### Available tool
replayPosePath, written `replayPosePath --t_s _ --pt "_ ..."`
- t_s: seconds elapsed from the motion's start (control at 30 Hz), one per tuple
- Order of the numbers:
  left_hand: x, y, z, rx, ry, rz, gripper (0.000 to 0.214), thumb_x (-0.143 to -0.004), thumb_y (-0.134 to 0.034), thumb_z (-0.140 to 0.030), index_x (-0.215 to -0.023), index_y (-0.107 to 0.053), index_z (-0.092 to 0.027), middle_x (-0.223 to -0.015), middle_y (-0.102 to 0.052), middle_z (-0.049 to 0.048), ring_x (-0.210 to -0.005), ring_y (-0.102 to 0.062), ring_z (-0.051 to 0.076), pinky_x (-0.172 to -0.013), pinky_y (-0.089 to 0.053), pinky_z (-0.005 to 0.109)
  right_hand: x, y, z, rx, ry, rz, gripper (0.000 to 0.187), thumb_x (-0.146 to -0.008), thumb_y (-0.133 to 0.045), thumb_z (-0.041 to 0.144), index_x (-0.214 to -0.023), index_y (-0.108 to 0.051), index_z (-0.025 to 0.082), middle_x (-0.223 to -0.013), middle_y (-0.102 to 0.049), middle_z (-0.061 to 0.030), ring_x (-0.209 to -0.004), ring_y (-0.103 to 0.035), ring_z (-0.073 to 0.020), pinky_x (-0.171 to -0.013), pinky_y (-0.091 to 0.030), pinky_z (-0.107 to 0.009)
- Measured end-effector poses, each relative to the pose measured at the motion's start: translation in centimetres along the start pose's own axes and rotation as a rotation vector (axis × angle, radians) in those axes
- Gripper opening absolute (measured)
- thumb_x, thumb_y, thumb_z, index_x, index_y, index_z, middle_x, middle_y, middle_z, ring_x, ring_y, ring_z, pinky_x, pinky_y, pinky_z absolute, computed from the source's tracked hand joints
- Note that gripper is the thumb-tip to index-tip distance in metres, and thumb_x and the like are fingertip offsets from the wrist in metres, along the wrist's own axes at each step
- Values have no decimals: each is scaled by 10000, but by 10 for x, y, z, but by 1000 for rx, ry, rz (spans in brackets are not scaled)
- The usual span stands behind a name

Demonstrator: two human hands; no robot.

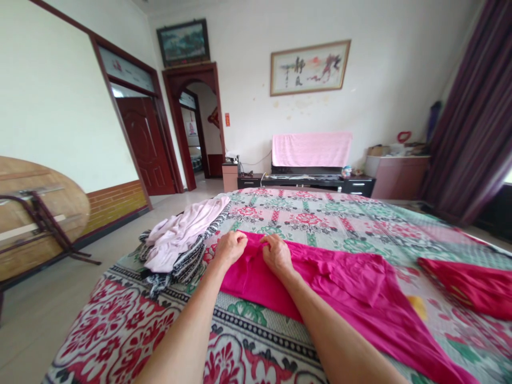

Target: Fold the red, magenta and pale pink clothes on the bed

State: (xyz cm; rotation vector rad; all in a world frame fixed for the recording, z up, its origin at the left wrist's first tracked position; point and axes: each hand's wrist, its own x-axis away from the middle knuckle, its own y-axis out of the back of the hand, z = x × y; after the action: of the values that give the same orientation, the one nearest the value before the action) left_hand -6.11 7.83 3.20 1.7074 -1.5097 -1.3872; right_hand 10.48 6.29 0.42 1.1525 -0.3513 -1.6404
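Observation:
A bright pink garment lies spread across the patterned bedspread, its folds running toward the lower right. I cannot make out what kind of garment it is. My left hand is closed in a pinch on its far left edge. A short way to the right, my right hand pinches the same edge with bent fingers. Cloth rumples slightly between the two hands. To the left of them sits a pile of clothes, a pale pink garment on top of black-and-white patterned cloth.
A red folded cloth lies on the bed at the right, and a small yellow thing beside the garment. Beyond the bed stands a low black cabinet. A folded round table leans at the left wall.

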Motion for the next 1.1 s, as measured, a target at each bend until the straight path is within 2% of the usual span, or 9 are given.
replayPosePath --t_s 0.1,0.23,0.3,0.37,0.67,0.8,0.93,1.0,1.1 --pt "4 -10 2 -77 -103 65 375 -830 -491 -298 -1174 -606 -204 -1248 -581 82 -1150 -519 189 -1008 -359 289 1 -2 1 33 103 80 305 -766 -451 121 -976 -655 207 -1024 -639 -45 -956 -543 -170 -846 -391 -247" --pt "13 -25 2 -162 -3 259 551 -859 -392 -496 -1359 -427 -267 -1492 -312 81 -1372 -252 296 -1085 -239 507 3 -2 4 123 119 171 282 -778 -464 167 -987 -650 205 -1079 -623 -65 -1003 -519 -200 -871 -375 -300" --pt "15 -29 1 -182 43 334 613 -863 -306 -566 -1405 -351 -282 -1530 -218 76 -1404 -149 320 -1084 -174 576 5 -2 5 155 90 187 275 -788 -459 188 -987 -648 204 -1078 -620 -74 -996 -519 -213 -860 -374 -323" --pt "16 -30 0 -194 49 369 648 -859 -259 -595 -1426 -305 -287 -1542 -175 68 -1412 -112 320 -1088 -141 587 5 -2 5 165 70 197 287 -792 -452 196 -1009 -640 209 -1090 -615 -76 -1001 -517 -221 -853 -372 -337" --pt "16 -34 1 -256 32 340 641 -870 -241 -582 -1432 -301 -280 -1531 -210 76 -1407 -146 312 -1085 -163 571 7 3 10 157 53 254 323 -807 -424 199 -1065 -619 207 -1120 -617 -80 -1041 -540 -223 -855 -397 -334" --pt "18 -32 1 -259 23 332 647 -864 -247 -599 -1424 -319 -285 -1525 -230 74 -1404 -163 309 -1079 -181 574 13 31 6 152 63 286 353 -811 -406 163 -1090 -616 211 -1095 -643 -71 -1007 -579 -190 -843 -404 -293" --pt "19 -25 -3 -276 28 266 636 -852 -324 -573 -1403 -367 -257 -1507 -278 90 -1383 -226 312 -1073 -225 554 31 82 -21 230 41 209 359 -820 -399 151 -1097 -620 213 -1072 -657 -64 -981 -592 -177 -866 -388 -286" --pt "20 -21 -15 -305 -9 180 608 -848 -393 -492 -1394 -384 -223 -1490 -311 108 -1367 -262 307 -1071 -255 527 43 108 -40 301 -10 199 350 -802 -422 143 -1076 -631 204 -1063 -660 -70 -975 -592 -182 -864 -383 -286" --pt "24 -22 -51 -275 -188 88 532 -860 -415 -381 -1359 -438 -199 -1457 -366 109 -1344 -312 267 -1076 -296 446 62 135 -65 386 -83 205 311 -798 -430 139 -1014 -648 190 -1032 -665 -80 -957 -594 -189 -846 -382 -289"
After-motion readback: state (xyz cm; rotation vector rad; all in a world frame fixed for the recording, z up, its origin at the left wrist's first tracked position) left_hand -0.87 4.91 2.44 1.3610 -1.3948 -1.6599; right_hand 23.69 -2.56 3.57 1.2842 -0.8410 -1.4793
